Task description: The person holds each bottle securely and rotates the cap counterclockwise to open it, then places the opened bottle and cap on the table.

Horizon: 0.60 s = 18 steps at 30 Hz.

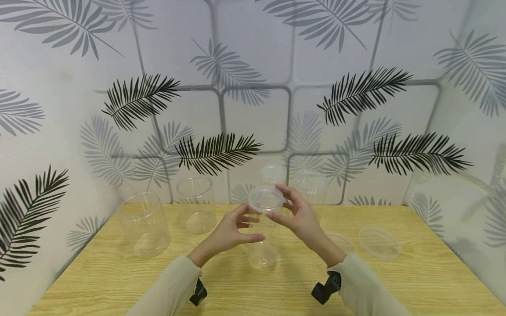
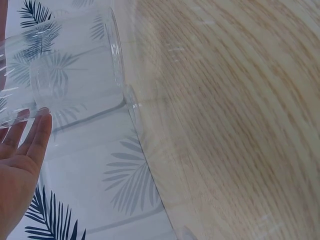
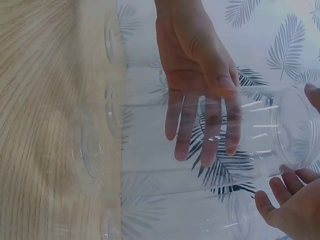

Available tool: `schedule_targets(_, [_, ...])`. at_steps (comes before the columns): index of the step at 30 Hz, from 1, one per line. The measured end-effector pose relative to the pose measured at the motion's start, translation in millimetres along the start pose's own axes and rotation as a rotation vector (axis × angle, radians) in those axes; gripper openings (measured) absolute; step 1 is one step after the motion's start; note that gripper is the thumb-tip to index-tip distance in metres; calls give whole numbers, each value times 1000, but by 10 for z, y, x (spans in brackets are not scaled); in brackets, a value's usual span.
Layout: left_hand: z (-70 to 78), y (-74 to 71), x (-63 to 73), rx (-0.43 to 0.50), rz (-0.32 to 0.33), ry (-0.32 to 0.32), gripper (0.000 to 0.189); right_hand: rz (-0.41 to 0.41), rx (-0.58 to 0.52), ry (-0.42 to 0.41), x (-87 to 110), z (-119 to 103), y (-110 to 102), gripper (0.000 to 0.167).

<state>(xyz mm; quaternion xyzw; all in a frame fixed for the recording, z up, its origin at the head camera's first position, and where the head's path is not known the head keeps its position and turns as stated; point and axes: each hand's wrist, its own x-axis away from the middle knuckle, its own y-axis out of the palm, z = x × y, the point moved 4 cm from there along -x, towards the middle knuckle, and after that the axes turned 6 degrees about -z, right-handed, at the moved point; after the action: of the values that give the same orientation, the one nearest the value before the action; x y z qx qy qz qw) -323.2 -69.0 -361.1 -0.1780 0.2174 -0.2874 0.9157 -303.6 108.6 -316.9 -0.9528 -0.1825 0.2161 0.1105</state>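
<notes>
Around the clear jar (image 1: 269,229) — left fingers (image 1: 239,211); at its top (image 1: 265,199) — right fingers (image 1: 290,194).

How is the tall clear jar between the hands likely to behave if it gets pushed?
The jar would probably tip rather than slide if pushed high up, being much taller than wide. Its smooth, glossy surface may be slippery. It seems fairly stiff, judging by its straight, undented outline.

Left grip (image 3: 200,82) holds a clear jar (image 3: 142,145), right grip (image 3: 295,205) its lid (image 3: 298,127)
</notes>
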Motion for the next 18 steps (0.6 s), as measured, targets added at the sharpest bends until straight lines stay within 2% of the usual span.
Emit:
schedule_targets(5, [2,5,4,10,3,3,70,27,22,7,6,-38,20,68])
schedule_targets(9, [14,14,9,11,-1,5,70,8,27,-19,-2,-37,10,66])
schedule_targets(13, [22,21,6,19,-8,5,72,-76,-24,-42,-34,-7,-25,64])
schedule_targets(18, [33,26,4,26,-22,12,77,-241,-167,-17,-86,56,-78,64])
